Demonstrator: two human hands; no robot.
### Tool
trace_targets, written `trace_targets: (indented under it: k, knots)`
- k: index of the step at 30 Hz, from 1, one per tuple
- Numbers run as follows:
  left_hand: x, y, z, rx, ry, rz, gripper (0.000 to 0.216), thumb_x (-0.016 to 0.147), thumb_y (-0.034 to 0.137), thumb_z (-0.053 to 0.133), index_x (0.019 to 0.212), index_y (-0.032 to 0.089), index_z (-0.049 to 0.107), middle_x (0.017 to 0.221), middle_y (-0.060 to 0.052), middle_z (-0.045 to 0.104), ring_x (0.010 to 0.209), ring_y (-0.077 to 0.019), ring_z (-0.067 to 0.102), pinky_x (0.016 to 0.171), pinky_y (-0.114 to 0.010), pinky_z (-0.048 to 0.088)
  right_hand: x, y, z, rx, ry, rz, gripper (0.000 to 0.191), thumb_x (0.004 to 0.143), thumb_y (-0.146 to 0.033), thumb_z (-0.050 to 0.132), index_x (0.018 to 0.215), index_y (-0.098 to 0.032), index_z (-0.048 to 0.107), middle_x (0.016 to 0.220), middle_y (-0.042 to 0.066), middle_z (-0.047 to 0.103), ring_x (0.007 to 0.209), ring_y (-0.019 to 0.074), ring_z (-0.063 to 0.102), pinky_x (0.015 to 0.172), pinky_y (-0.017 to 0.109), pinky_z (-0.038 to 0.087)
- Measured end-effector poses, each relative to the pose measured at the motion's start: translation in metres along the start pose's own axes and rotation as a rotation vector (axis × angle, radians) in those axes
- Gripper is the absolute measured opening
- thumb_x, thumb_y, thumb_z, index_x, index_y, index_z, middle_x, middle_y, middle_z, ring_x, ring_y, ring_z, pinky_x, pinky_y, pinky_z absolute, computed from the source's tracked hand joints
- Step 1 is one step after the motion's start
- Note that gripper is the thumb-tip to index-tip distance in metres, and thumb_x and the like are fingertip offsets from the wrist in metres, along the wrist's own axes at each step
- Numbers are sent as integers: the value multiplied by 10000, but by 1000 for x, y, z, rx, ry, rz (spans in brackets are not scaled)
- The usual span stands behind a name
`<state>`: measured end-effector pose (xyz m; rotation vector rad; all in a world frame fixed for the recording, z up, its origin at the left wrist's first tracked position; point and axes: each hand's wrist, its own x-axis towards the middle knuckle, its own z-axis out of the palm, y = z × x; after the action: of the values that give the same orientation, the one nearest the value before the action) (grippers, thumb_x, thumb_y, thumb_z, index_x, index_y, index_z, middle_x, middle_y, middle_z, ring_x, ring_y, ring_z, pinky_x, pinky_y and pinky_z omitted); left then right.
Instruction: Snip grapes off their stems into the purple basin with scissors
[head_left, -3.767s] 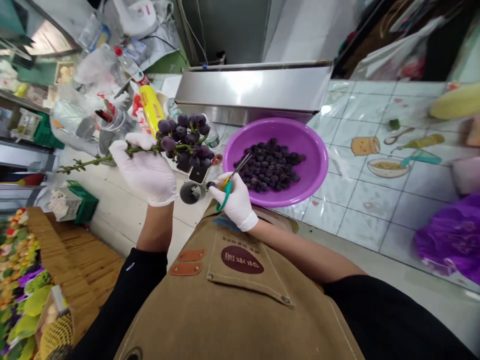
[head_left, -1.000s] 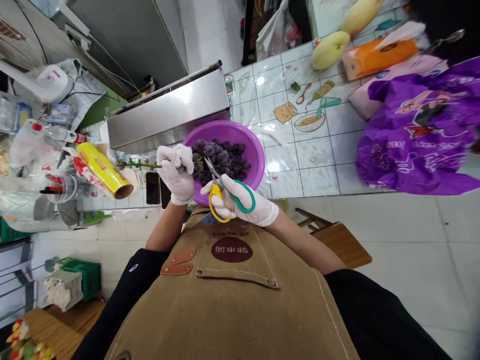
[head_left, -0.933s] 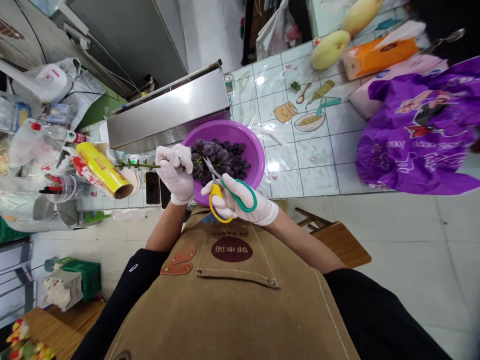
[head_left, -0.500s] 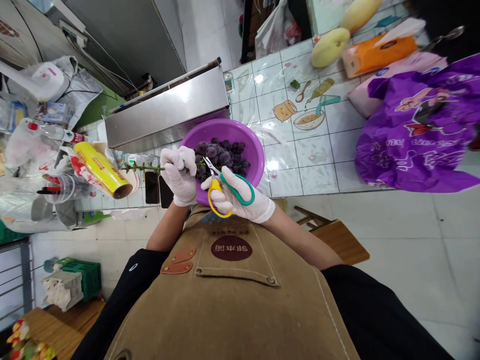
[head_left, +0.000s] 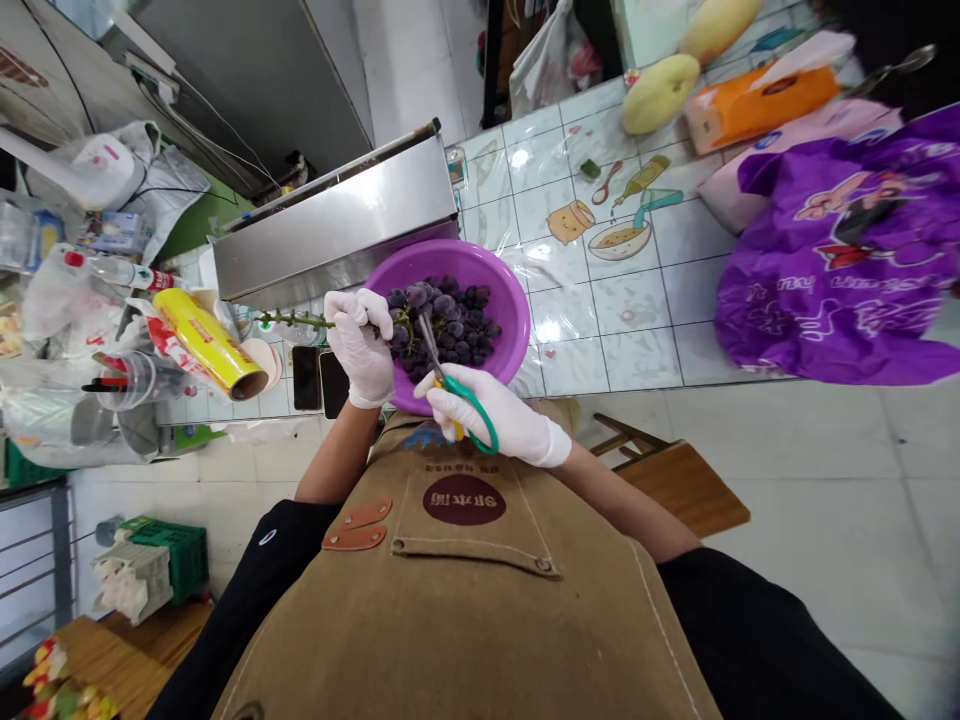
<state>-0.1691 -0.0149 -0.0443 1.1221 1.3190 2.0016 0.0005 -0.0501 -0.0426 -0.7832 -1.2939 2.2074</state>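
Both hands wear white gloves. My left hand is closed around the green stem of a grape bunch, with the bare stem end sticking out to the left. Dark purple grapes lie in a purple basin right in front of me, some still on green stalks beside my left fingers. My right hand grips scissors with one green and one yellow handle loop. Their blades point up and left over the grapes; whether the tips touch a stalk I cannot tell.
Behind the basin stands a long stainless steel box. A yellow roll and two phones lie to the left. At right are a purple plastic bag, an orange tissue pack and yellow melons. A wooden stool stands below the table edge.
My right hand has turned and shifted slightly down and right. The scissor blades, spread apart before, now look nearly closed and point more upward. My left hand has hardly moved.
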Motion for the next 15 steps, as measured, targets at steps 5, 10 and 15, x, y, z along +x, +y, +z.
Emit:
trace_targets:
  k: [5,10,15]
  knots:
    - [-6,8,3,-50,-52,-13,539,1030,728,582,862,252,392,599,48,413,606,-163,399,692,-296,402,15,3,5,-297,536,-280,437,889,-475,849,1170,-229,622,1038,57,768,891,216,724,922,391,579]
    - [-20,16,11,-36,-102,-132,609,949,842,601,895,263,420,682,28,491,632,-171,450,703,-318,445,32,3,8,-465,575,-311,434,905,-463,804,1234,-234,640,1161,98,788,1030,276,748,989,424,566]
    - [-18,16,11,-96,-82,-168,551,1000,780,591,897,257,453,684,27,509,642,-164,471,727,-309,458,19,8,4,-393,613,-264,433,914,-445,786,1264,-240,636,1113,76,788,964,251,752,957,414,581]
